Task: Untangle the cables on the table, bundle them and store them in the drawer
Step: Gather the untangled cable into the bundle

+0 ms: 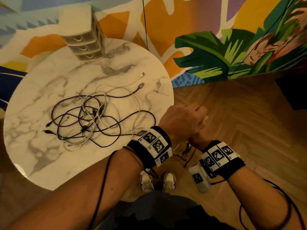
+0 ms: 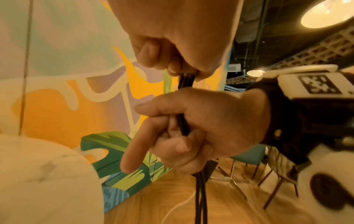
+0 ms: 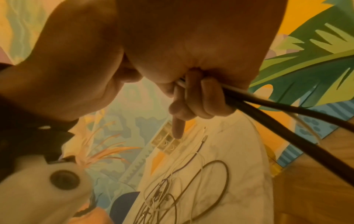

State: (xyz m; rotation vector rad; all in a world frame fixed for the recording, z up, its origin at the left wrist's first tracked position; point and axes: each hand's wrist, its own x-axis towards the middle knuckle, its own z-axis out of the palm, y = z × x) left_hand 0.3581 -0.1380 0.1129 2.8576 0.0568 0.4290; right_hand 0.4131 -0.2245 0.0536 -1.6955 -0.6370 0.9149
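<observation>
A tangle of dark and white cables [image 1: 93, 120] lies on the round marble table [image 1: 41, 146]; the right wrist view shows the same tangle [image 3: 172, 189]. A small drawer unit [image 1: 86, 45] stands at the table's far edge. Both hands are off the table's right edge, one over the other. My left hand [image 1: 182, 120] is on top and pinches the upper end of a bunch of dark cables [image 2: 184, 84]. My right hand [image 2: 201, 121] grips the same bunch just below, its forefinger sticking out. The strands [image 1: 186, 153] hang down toward the floor.
A painted wall with leaf shapes runs behind the table and to the right. Wooden floor lies below my hands, with my shoes [image 1: 157, 181] near the table edge. A thin black cord [image 1: 145, 22] hangs down the wall. Chairs [image 2: 249, 159] stand further off.
</observation>
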